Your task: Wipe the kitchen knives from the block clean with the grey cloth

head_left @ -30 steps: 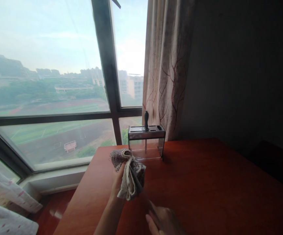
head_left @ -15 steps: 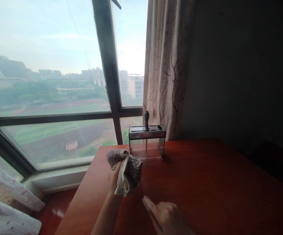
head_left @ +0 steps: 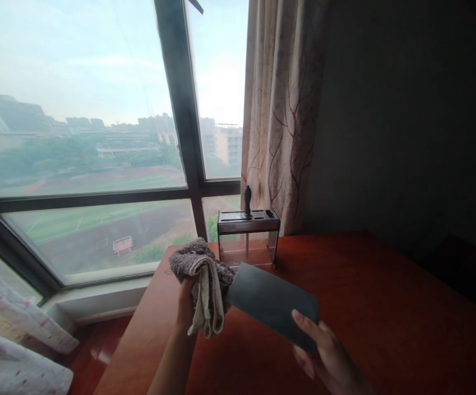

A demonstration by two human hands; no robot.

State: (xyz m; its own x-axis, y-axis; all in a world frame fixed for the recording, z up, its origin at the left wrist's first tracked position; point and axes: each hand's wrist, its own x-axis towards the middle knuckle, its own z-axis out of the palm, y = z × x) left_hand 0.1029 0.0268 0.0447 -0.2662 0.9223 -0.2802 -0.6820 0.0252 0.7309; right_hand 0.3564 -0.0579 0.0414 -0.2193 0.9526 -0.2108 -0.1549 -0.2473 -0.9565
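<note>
My left hand [head_left: 185, 299] is closed around a bunched grey-brown and cream cloth [head_left: 208, 293], which hides most of its fingers. In my right hand [head_left: 324, 345] is a cleaver [head_left: 274, 302] with a broad, dark grey rectangular blade, its flat side facing me. The thumb lies on the blade's near right end; the handle is hidden by the hand. The blade's far left end meets the cloth's right side, though I cannot tell whether they touch. Beyond both hands stands a clear-sided knife block [head_left: 248, 225] with a metal top, holding one black-handled knife [head_left: 247, 202].
The reddish-brown table [head_left: 365, 291] extends under both hands and to the right. Behind it are a large window [head_left: 98, 164] with a dark frame and a patterned curtain [head_left: 287, 120]. Another light curtain [head_left: 15, 356] hangs at lower left.
The right hand has turned the cleaver from edge-on to flat, and moved slightly right and up. The cloth in my left hand has shifted a little left and changed its folds.
</note>
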